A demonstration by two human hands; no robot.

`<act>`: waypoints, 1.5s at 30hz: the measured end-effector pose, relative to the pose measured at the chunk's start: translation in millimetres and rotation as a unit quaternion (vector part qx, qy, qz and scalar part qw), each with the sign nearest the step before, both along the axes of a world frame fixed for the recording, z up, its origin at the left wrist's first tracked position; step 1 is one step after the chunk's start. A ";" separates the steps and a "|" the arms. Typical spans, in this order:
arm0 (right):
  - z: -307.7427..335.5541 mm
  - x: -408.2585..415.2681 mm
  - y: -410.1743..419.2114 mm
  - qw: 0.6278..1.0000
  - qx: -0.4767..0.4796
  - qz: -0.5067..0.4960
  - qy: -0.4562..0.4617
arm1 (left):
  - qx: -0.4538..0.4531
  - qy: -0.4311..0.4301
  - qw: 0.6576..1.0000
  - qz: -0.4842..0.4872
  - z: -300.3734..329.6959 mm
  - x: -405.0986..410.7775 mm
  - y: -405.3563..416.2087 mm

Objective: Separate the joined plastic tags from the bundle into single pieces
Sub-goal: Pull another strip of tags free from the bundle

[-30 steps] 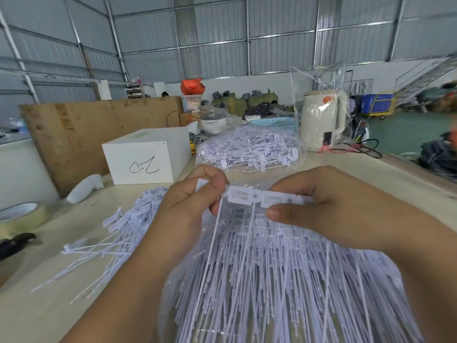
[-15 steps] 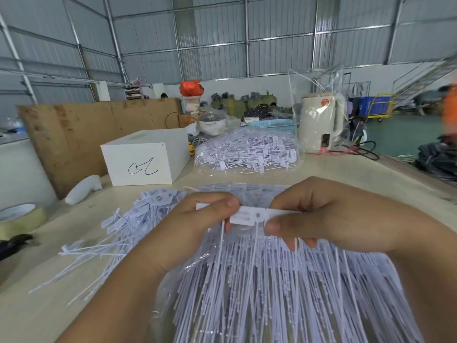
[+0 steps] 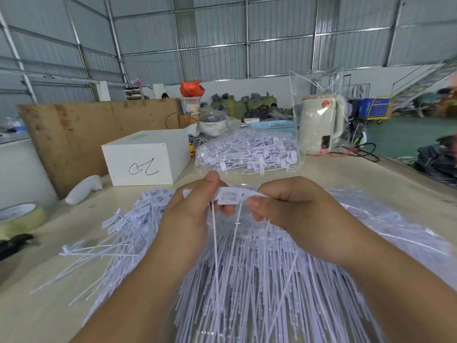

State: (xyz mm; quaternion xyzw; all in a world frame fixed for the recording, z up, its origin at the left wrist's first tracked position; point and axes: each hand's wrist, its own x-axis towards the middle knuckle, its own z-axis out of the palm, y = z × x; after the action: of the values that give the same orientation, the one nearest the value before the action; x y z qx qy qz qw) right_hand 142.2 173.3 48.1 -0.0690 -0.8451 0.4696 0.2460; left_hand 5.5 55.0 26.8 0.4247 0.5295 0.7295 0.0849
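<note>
Both hands have lifted the joined white plastic tag strip (image 3: 231,196) higher; left hand (image 3: 190,209) and right hand (image 3: 291,206) pinch its ends above the loose tag bundle (image 3: 259,280). Tag print blurred, unreadable; white box (image 3: 146,160) beyond the grip bears a handwritten scrawl.

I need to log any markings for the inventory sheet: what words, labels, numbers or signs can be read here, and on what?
White box: a handwritten black scribble, no clear letters.
Tag strip pinched between left hand and right hand: grey print, too blurred to read.
Cream kettle: a red sticker, too small to read.
Bagged tags: print too small to read.
</note>
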 end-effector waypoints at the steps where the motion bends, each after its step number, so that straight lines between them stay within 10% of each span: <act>1: -1.4 -1.3 -1.1 1.000 -0.005 -0.002 0.007 | 0.005 -0.003 1.000 0.011 -0.2 1.0 0.5; 9: 0.2 -1.2 -1.4 0.996 -0.059 -0.024 0.054 | 0.108 -0.151 0.982 0.023 8.9 -16.2 -2.5; 16: 0.5 -0.3 0.2 0.997 -0.011 0.081 0.005 | -0.071 0.052 0.991 -0.106 -0.5 -5.5 2.9; 21: 7.7 7.2 7.0 0.992 -0.003 0.124 -0.014 | -0.095 -0.011 0.972 -0.215 1.5 1.4 0.0; 36: -1.2 0.2 3.3 0.992 0.003 0.107 -0.073 | -0.130 0.070 0.972 -0.183 6.7 11.5 -4.7; 45: -9.8 -13.1 -22.4 0.999 -0.025 0.003 0.035 | -0.007 -0.037 0.994 -0.100 0.9 19.1 3.1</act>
State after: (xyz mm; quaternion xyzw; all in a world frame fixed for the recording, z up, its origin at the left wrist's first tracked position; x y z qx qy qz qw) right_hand 129.1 150.8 38.3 -0.0564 -0.8242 0.4933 0.2724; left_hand 24.6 58.0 27.7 0.4480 0.4857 0.7287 0.1801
